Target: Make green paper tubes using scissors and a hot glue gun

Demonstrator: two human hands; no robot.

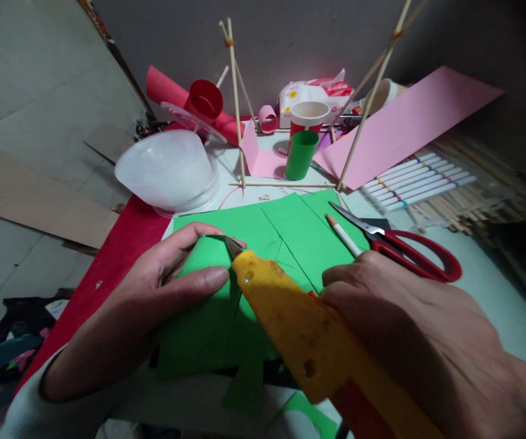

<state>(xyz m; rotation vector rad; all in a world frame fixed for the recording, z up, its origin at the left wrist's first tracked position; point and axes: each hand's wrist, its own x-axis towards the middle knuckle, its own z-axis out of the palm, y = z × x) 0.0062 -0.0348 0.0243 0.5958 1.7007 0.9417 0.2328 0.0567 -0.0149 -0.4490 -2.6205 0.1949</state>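
Note:
My right hand (pixel 409 317) is closed around a yellow hot glue gun (pixel 299 329) with a red part low on its body. The gun's metal nozzle (pixel 233 247) points at the upper edge of a folded piece of green paper (pixel 203 262). My left hand (pixel 148 299) pinches that piece, thumb in front and fingers behind. Beneath lies a larger green sheet (pixel 254 222) with dark lines across it. Just beyond my right hand are a white pencil (pixel 343 236) and red-handled scissors (pixel 409 247), their blades apart.
Behind the sheet stands a frame of thin wooden sticks (pixel 240 122) with a green paper cylinder (pixel 302 155) and a paper cup (pixel 309 113) inside. A plastic bowl (pixel 165 167) stands left. Pink card (pixel 409 128) and white markers (pixel 421 180) lie right.

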